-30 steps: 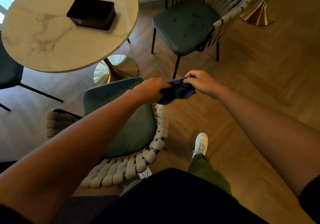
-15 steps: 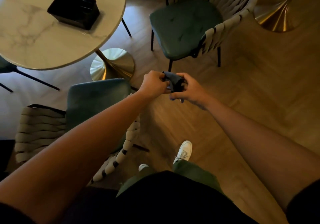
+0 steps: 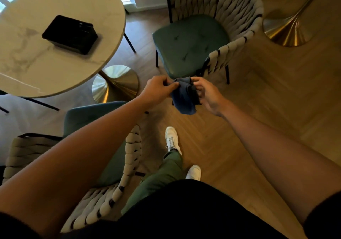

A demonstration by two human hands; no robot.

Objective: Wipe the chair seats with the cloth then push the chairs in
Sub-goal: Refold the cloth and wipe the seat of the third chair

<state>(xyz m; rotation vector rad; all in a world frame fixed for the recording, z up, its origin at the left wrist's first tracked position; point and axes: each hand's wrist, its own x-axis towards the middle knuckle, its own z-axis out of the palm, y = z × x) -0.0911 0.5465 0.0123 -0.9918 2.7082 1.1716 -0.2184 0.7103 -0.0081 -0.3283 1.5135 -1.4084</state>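
A dark blue cloth point(image 3: 184, 98) hangs in the air between my hands, above the wooden floor. My left hand point(image 3: 156, 89) pinches its upper left edge and my right hand point(image 3: 208, 94) pinches its right side. Just beyond the cloth stands a chair with a green padded seat point(image 3: 188, 45) and a woven beige back, pulled away from the table. A second green-seated chair point(image 3: 88, 115) with the same woven back sits below my left arm, its seat partly hidden by that arm.
A round marble table point(image 3: 36, 57) on a gold base point(image 3: 116, 83) stands at the left, with a black box point(image 3: 70, 33) on it. A gold lamp base point(image 3: 287, 30) is at the upper right. My white shoes point(image 3: 171, 139) are on the herringbone floor.
I have stepped toward the far chair, which now looks nearer. The bunched cloth has opened out and hangs lower between my hands; the near chair has slid further left and down in view.
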